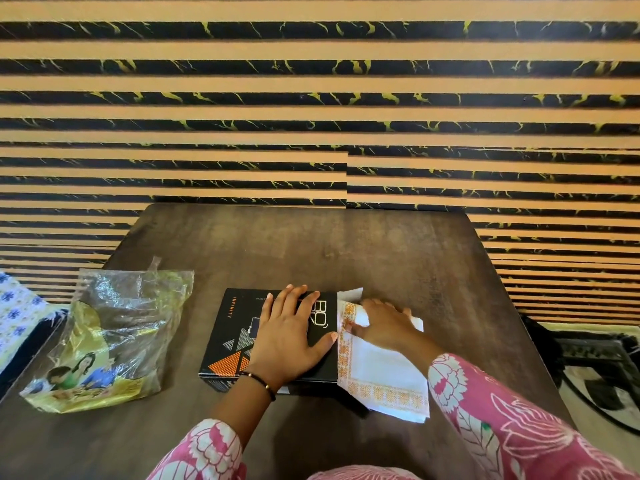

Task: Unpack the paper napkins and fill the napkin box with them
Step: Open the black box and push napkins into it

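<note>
hands on the napkin box, napkins at its right edge

the black napkin box (239, 344) lies flat on the dark desk (311, 247), and its inside is hidden: nothing shows whether it holds any napkins. the left hand (289, 332) lies spread, palm down, on top of the box, gripping nothing and covering much of the printing there (only "infinity" reads clearly). the right hand (384, 327) presses flat, fingers extended, on the white paper napkins (384, 379) with orange borders, which touch the box's right side and hang partly past its near corner; whether they enter an opening there cannot be told. the plastic napkin wrapper (114, 337), crumpled and see-through, sits well left of the box, looking slack, its contents hard to make out. both patterned pink sleeves (512, 420) are cut off by the frame's bottom edge.
</note>
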A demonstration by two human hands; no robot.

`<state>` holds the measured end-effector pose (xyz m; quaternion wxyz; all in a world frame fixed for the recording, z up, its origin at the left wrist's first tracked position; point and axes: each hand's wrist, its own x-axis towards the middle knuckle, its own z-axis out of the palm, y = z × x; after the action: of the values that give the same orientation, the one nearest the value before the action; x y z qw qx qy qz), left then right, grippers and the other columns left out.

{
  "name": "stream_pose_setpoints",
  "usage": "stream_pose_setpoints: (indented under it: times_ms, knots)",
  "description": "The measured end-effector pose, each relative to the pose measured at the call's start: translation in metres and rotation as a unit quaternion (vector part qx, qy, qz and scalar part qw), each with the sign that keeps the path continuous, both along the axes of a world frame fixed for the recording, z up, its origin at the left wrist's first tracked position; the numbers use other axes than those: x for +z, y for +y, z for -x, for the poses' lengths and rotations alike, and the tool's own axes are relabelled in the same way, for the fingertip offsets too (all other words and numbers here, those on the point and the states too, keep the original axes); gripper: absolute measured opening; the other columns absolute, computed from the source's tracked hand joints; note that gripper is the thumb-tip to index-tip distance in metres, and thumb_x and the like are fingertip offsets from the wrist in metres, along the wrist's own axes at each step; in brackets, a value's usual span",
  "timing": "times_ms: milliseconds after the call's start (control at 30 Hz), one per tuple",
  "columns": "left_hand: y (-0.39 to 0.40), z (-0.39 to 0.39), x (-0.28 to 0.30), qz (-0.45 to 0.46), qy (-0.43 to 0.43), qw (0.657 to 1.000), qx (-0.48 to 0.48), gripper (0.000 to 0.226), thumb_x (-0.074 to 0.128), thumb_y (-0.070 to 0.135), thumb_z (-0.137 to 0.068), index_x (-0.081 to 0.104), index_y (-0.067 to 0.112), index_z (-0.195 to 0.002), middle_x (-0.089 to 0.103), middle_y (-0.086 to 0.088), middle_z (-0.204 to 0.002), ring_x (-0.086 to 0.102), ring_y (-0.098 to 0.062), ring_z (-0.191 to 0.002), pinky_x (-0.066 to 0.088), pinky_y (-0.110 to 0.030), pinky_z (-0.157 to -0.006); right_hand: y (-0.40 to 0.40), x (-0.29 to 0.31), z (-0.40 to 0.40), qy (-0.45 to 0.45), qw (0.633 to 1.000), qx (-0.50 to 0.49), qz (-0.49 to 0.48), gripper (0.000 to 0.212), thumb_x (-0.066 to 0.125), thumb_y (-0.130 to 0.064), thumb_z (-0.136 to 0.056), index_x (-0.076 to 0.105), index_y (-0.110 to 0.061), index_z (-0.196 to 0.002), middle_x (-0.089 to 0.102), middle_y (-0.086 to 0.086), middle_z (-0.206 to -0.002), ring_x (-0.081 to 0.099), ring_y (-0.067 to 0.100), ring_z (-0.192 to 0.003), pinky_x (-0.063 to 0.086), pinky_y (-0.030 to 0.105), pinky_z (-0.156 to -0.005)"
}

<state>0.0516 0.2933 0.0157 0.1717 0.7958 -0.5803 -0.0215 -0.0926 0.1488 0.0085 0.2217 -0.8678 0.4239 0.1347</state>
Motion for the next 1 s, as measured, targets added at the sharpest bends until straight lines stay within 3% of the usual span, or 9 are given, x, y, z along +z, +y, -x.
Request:
stream_pose_setpoints:
  times_ms: [167, 300, 400, 533, 633, 700, 800, 867, 1000]
  knots:
    - [-0.003, -0.001, 0.0, 0.006, 0.003, 1.0, 0.014, 0.072, 0.036, 0.069, -0.077, 0.033, 0.03, -0.138, 0.035, 0.002, -0.147, 0.022, -0.02, -0.14, 0.001, -0.039, -0.114, -0.002, 0.012, -0.011, 0.041, 0.999, 0.027, -0.006, 0.069, 0.054, -0.058, -0.081, 0.04, -0.017, -0.134, 0.044, 0.007, -0.143, 0.038, 0.03, -0.132, 0.023, 0.053, -0.107]
    - [-0.003, 0.001, -0.002, 0.02, 0.005, 1.0, 0.019, 0.07, 0.037, 0.067, -0.076, 0.039, 0.028, -0.135, 0.041, 0.001, -0.143, 0.027, -0.021, -0.138, 0.007, -0.041, -0.115, 0.017, 0.017, -0.022, 0.033, 0.986, 0.128, 0.104, 0.047, 0.052, -0.039, -0.088, 0.044, -0.011, -0.126, 0.048, 0.009, -0.136, 0.039, 0.028, -0.127, 0.024, 0.047, -0.103]
    - [-0.004, 0.002, -0.001, 0.028, 0.008, 0.999, 0.023, 0.069, 0.038, 0.065, -0.076, 0.042, 0.027, -0.134, 0.044, -0.001, -0.141, 0.031, -0.022, -0.137, 0.009, -0.043, -0.114, 0.028, 0.013, -0.025, -0.002, 0.972, 0.163, 0.168, 0.044, 0.05, -0.035, -0.088, 0.045, -0.01, -0.124, 0.049, 0.007, -0.133, 0.04, 0.026, -0.126, 0.024, 0.042, -0.103]
    - [-0.002, 0.001, -0.001, 0.029, 0.013, 0.999, 0.018, 0.067, 0.038, 0.064, -0.078, 0.04, 0.028, -0.134, 0.042, 0.001, -0.142, 0.028, -0.021, -0.138, 0.008, -0.042, -0.115, 0.027, 0.008, -0.015, -0.096, 0.988, 0.039, 0.114, 0.054, 0.058, -0.037, -0.084, 0.039, -0.017, -0.131, 0.042, 0.003, -0.138, 0.031, 0.024, -0.134, 0.011, 0.046, -0.116]
    - [-0.002, 0.0, -0.002, 0.018, 0.016, 1.0, 0.017, 0.067, 0.036, 0.065, -0.078, 0.037, 0.03, -0.136, 0.038, 0.004, -0.145, 0.024, -0.019, -0.139, 0.004, -0.041, -0.116, 0.028, 0.001, 0.007, -0.195, 0.965, -0.118, 0.127, 0.063, 0.064, -0.036, -0.08, 0.036, -0.021, -0.135, 0.04, 0.001, -0.137, 0.033, 0.025, -0.131, 0.022, 0.04, -0.112]
    - [-0.003, 0.0, -0.002, 0.02, 0.016, 1.0, 0.018, 0.067, 0.034, 0.065, -0.078, 0.038, 0.03, -0.135, 0.039, 0.003, -0.144, 0.025, -0.019, -0.139, 0.006, -0.042, -0.116, 0.028, -0.005, 0.026, -0.2, 0.947, -0.244, 0.057, 0.07, 0.065, -0.036, -0.08, 0.031, -0.017, -0.138, 0.038, 0.006, -0.14, 0.034, 0.027, -0.131, 0.03, 0.04, -0.107]
    - [-0.004, 0.0, -0.002, 0.02, 0.014, 1.0, 0.018, 0.067, 0.032, 0.065, -0.078, 0.039, 0.029, -0.134, 0.04, 0.002, -0.143, 0.026, -0.02, -0.138, 0.009, -0.044, -0.117, 0.028, -0.013, 0.041, -0.17, 0.912, -0.364, -0.085, 0.073, 0.066, -0.042, -0.079, 0.032, -0.013, -0.137, 0.042, 0.008, -0.137, 0.043, 0.03, -0.125, 0.043, 0.045, -0.099]
    - [-0.003, 0.0, -0.001, 0.017, 0.012, 1.0, 0.018, 0.068, 0.03, 0.065, -0.078, 0.039, 0.029, -0.135, 0.04, 0.002, -0.144, 0.026, -0.02, -0.139, 0.009, -0.044, -0.117, 0.03, -0.012, 0.041, -0.194, 0.884, -0.399, -0.145, 0.061, 0.067, -0.04, -0.079, 0.045, -0.011, -0.128, 0.056, 0.006, -0.122, 0.056, 0.027, -0.11, 0.05, 0.041, -0.088]
    - [-0.003, 0.001, 0.0, 0.015, 0.012, 1.0, 0.016, 0.066, 0.031, 0.063, -0.079, 0.039, 0.028, -0.134, 0.04, 0.001, -0.143, 0.026, -0.021, -0.138, 0.011, -0.045, -0.117, 0.025, 0.002, 0.045, -0.283, 0.765, -0.485, -0.315, 0.033, 0.07, -0.025, -0.078, 0.063, -0.004, -0.102, 0.068, 0.012, -0.092, 0.065, 0.028, -0.083, 0.053, 0.039, -0.076]
